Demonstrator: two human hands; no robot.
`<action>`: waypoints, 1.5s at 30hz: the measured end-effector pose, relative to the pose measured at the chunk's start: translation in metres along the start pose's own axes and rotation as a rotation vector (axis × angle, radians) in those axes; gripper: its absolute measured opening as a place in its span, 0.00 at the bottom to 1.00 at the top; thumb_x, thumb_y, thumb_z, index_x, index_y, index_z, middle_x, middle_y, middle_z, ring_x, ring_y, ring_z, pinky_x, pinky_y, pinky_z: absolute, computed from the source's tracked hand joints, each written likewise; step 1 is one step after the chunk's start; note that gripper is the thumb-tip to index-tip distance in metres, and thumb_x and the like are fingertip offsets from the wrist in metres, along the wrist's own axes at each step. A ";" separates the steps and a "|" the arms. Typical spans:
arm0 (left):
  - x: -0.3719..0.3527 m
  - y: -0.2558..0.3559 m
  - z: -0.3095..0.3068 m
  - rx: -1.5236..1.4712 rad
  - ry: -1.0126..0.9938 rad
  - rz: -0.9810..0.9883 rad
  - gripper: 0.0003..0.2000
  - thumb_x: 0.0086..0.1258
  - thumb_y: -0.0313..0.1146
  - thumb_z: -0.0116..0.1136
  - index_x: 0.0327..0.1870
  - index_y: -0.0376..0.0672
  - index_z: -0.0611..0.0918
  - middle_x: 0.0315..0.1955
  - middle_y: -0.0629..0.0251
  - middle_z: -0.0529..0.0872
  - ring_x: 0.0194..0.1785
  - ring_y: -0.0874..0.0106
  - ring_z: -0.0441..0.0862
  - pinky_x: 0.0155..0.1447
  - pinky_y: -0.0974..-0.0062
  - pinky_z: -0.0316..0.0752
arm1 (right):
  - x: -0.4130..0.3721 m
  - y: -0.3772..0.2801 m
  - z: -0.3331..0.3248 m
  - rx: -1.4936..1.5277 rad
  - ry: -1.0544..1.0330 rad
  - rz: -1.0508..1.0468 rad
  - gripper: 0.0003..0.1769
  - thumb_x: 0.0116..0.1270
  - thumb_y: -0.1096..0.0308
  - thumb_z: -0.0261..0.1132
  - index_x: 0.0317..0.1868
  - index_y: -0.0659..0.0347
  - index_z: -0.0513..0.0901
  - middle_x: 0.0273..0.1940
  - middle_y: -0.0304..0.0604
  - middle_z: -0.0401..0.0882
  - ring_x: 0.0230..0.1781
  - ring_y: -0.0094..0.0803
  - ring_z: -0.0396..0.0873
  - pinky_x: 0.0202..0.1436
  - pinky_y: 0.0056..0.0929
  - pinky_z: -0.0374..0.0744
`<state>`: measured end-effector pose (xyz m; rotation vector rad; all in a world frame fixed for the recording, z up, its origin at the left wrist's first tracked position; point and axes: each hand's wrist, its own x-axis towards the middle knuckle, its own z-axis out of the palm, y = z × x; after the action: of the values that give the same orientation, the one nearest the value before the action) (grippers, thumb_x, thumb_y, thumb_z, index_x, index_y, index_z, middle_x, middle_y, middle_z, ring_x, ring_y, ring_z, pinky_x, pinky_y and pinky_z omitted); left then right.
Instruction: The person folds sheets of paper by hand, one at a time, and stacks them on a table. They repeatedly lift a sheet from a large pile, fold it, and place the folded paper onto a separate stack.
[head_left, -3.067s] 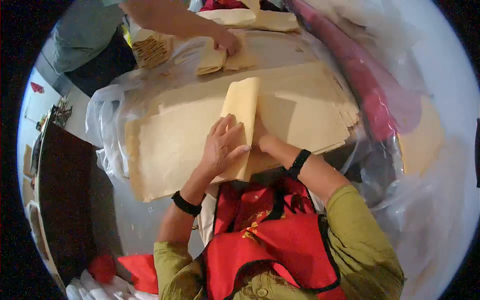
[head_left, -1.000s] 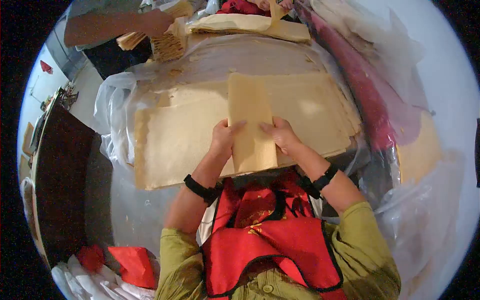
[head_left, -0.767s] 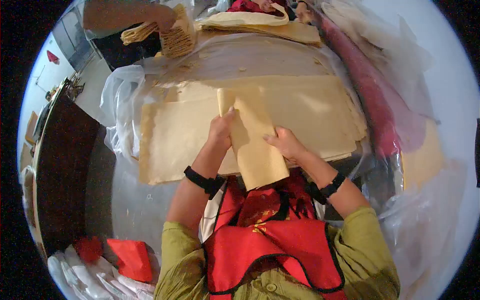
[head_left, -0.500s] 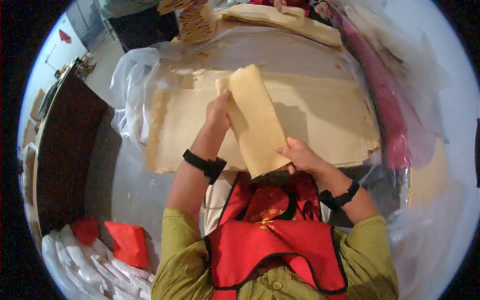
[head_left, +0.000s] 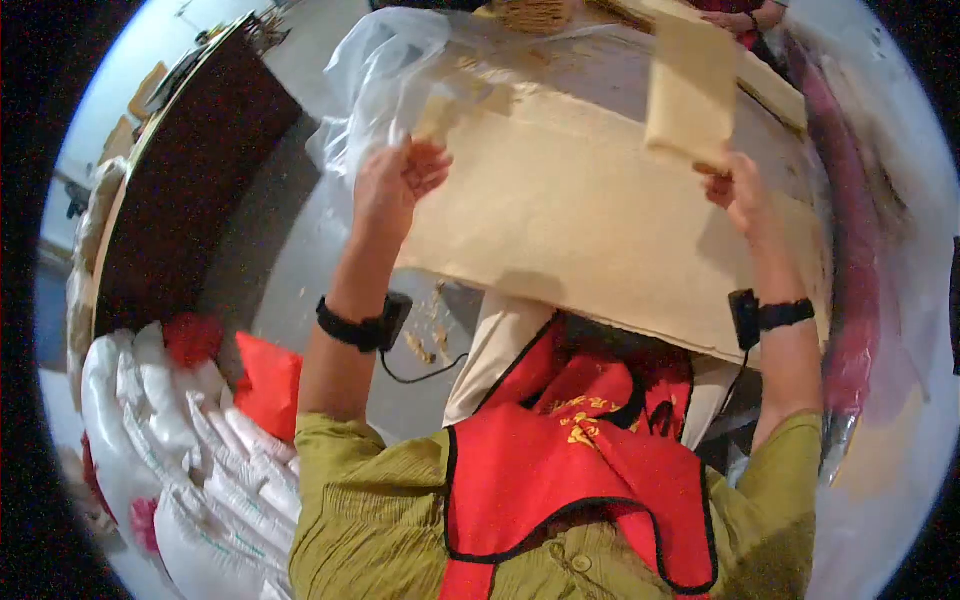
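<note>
My right hand [head_left: 738,188] pinches the lower edge of a folded tan sheet [head_left: 690,95], which is raised above the far right part of the worktop and blurred by motion. Beneath lies a wide stack of large tan sheets [head_left: 580,210], flat in front of me. Over the left end of that stack is my left hand [head_left: 400,185], its fingers curled closed. Whether a sheet's edge is between them cannot be made out. A black band is on each of my wrists.
Crumpled clear plastic [head_left: 380,75] hangs at the worktop's far left corner. White sacks [head_left: 210,480] and a red bag [head_left: 268,385] are at lower left, below a dark cabinet [head_left: 190,190]. Another person's hand [head_left: 735,20] shows at the far right; a pink-red plastic-covered strip [head_left: 855,250] runs along the right.
The folded sheet, earlier held by both hands over the stack, has moved away to the far right in my right hand. My left hand has let go of it and shifted left. The view has turned.
</note>
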<state>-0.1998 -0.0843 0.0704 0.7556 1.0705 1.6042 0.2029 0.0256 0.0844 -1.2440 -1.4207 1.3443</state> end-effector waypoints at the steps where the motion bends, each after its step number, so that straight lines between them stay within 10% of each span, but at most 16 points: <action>1: -0.016 -0.007 -0.018 0.029 0.037 -0.025 0.16 0.67 0.42 0.47 0.38 0.35 0.76 0.34 0.57 0.81 0.38 0.66 0.81 0.43 0.71 0.76 | 0.002 -0.005 0.004 0.098 0.085 0.069 0.16 0.66 0.57 0.52 0.42 0.62 0.71 0.32 0.43 0.78 0.22 0.22 0.74 0.23 0.20 0.75; 11: -0.110 -0.081 -0.048 -0.076 0.361 -0.233 0.11 0.65 0.32 0.52 0.44 0.36 0.75 0.40 0.60 0.80 0.41 0.69 0.80 0.45 0.71 0.74 | -0.045 0.051 0.075 -0.119 -0.054 0.075 0.21 0.64 0.69 0.54 0.57 0.64 0.66 0.34 0.47 0.78 0.22 0.26 0.77 0.23 0.23 0.76; 26: -0.082 -0.076 -0.078 0.604 0.558 0.402 0.10 0.57 0.30 0.61 0.36 0.35 0.80 0.24 0.71 0.80 0.27 0.84 0.72 0.30 0.87 0.68 | -0.066 0.063 0.075 -0.135 -0.042 0.060 0.22 0.64 0.66 0.54 0.57 0.66 0.66 0.34 0.45 0.77 0.24 0.21 0.75 0.27 0.19 0.77; 32: -0.055 -0.056 -0.079 0.651 0.507 0.272 0.07 0.56 0.30 0.62 0.31 0.36 0.80 0.23 0.71 0.80 0.26 0.84 0.73 0.31 0.86 0.68 | -0.065 0.071 0.073 -0.145 -0.033 0.055 0.21 0.64 0.66 0.54 0.56 0.66 0.67 0.33 0.43 0.77 0.24 0.21 0.75 0.28 0.19 0.76; 38: -0.053 -0.024 -0.037 -0.269 0.218 0.232 0.09 0.60 0.33 0.58 0.36 0.37 0.77 0.28 0.66 0.81 0.30 0.77 0.77 0.34 0.79 0.71 | -0.064 0.073 0.075 -0.121 -0.013 0.048 0.19 0.64 0.67 0.54 0.54 0.67 0.68 0.32 0.42 0.77 0.24 0.20 0.74 0.28 0.18 0.76; 45: -0.075 -0.075 -0.017 -0.235 0.281 0.140 0.17 0.62 0.32 0.57 0.50 0.40 0.71 0.44 0.65 0.77 0.45 0.73 0.76 0.43 0.74 0.74 | -0.065 0.078 0.079 -0.151 0.033 -0.028 0.16 0.62 0.71 0.55 0.50 0.67 0.72 0.29 0.44 0.78 0.22 0.23 0.75 0.26 0.22 0.77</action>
<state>-0.1635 -0.1542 -0.0025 0.4651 1.0176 1.9587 0.1488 -0.0575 0.0023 -1.3328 -1.5339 1.2100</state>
